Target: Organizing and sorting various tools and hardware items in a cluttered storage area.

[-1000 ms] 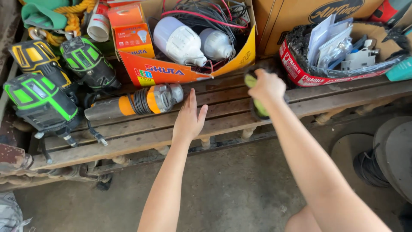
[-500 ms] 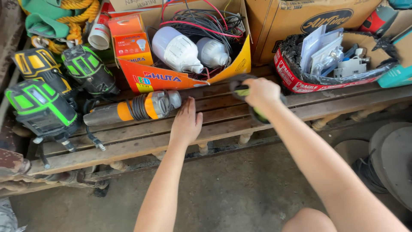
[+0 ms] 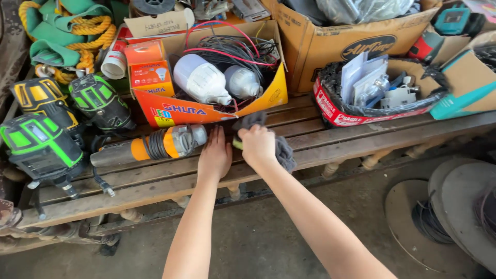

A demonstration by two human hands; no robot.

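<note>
Right now the right hand [image 3: 258,145] is curled around a soft grey rag [image 3: 279,147], pressing it on the rough slatted wooden bench [image 3: 330,150]. Left hand [image 3: 215,155] lies flat, fingers together, touching a cylindrical orange-and-grey tool [image 3: 155,146] at its 9 o'clock. Glossy white bulbs [image 3: 204,80] sit in an orange cardboard box [image 3: 196,111] at 12 o'clock. Concrete floor [image 3: 129,248] below.

One head-worn camera looks steeply down from close above onto a wooden bench [image 3: 330,150] crowded with boxes and tools, forearms reaching in from the bottom edge, concrete floor [image 3: 248,243] below.
</note>
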